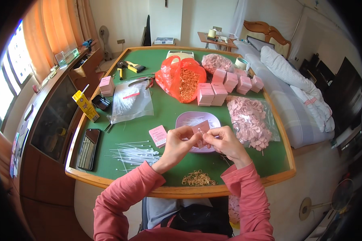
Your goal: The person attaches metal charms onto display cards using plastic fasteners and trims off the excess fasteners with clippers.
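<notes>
A small pink card (pixel 201 127) is held up between my two hands over a lavender bowl (pixel 181 119). My left hand (pixel 180 141) is closed in a pinch at the card's lower left. From the other side, my right hand (pixel 226 143) pinches at its lower right, the fingertips of both hands almost meeting. Any small part between the fingertips is too small to make out. Thin white strips lie in the bowl. Left of my left hand lie a stack of pink cards (pixel 158 135) and a loose pile of white plastic tag fasteners (pixel 136 154). Gold-coloured hooks (pixel 198 178) are heaped at the near edge.
Behind the bowl sit a red bag (pixel 169 76) of gold-coloured pieces and several pink card stacks (pixel 218 93). A clear bag (pixel 251 122) of pink discs is at right. Along the left are a phone (pixel 89 149), a yellow drink carton (pixel 85 105), pliers (pixel 140 81) and a wire stripper (pixel 130 68).
</notes>
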{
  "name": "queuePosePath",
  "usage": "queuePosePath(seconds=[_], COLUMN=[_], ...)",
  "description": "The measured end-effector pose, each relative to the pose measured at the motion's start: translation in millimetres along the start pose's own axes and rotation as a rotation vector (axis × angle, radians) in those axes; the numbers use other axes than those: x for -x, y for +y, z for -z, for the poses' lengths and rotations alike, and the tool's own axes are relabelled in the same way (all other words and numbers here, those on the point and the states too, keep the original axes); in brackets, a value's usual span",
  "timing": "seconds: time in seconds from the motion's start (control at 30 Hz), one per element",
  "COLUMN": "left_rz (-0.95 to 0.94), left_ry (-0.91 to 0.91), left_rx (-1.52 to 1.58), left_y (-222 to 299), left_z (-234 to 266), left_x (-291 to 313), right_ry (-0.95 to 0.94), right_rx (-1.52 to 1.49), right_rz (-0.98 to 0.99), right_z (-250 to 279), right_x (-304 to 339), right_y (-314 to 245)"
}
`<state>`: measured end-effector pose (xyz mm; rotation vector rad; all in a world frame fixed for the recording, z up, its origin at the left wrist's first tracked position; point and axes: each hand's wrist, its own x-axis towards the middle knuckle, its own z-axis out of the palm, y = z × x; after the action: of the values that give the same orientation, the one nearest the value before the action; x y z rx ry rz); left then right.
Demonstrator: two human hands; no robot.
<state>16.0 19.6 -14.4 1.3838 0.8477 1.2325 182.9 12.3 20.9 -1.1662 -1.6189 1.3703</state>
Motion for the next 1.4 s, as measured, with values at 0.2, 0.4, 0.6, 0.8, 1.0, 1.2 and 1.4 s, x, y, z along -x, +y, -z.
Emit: queuePosePath(seconds=[0.2,0.4,0.6,0.8,1.0,1.2,1.4], left_rz=[-0.011,-0.064,-0.226,-0.402,-0.066,0.027,0.048], left_ry=[-0.001,0.022,0.059,0.108,-0.147,-0.11,-0.106], left_rx=[-0.019,-0.135,-0.387,-0.516,-0.27,0.074,0.045], left_y=[1,-3,-1,-3,9,-4,4], left_z=[-1,0,-6,1,5,6,6], left_x=[0,0,6,1,-3,-7,-8], right_ry=[-0.015,0.026,0.134,0.376,0.548,0.422,0.505], right_rx=[0.033,0.05,0.156,0.365,0.49,0.401,0.332], right_rz=[-0.033,0.009,0.135,0.245,0.598,0.577,0.588], right_z=[2,-1,-5,-21,-3,-13,-22], right_x=[0,0,-7,-6,-16,-20,-21], right_y=[1,1,14,3,10,6,16])
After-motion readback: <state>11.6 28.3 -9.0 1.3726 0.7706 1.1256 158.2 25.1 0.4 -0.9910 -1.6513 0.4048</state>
